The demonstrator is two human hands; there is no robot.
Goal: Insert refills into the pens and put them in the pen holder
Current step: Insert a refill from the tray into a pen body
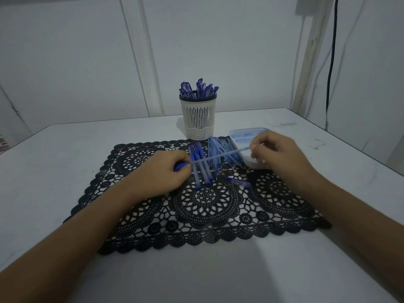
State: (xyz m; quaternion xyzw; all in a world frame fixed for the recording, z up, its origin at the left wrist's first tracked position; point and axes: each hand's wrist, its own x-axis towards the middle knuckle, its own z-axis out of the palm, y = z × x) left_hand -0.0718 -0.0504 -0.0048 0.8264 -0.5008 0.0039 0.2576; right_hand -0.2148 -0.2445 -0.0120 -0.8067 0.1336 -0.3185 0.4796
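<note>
Over the black lace mat, the left hand grips the blue end of a pen whose long axis slants rightward and away to the right hand, which pinches its other end; the pen holder stands beyond, nearer the left hand.

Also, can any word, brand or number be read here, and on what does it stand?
No text can be read. The pen holder and the plastic tray show no print; any marking on the pens is too small and blurred to tell.
</note>
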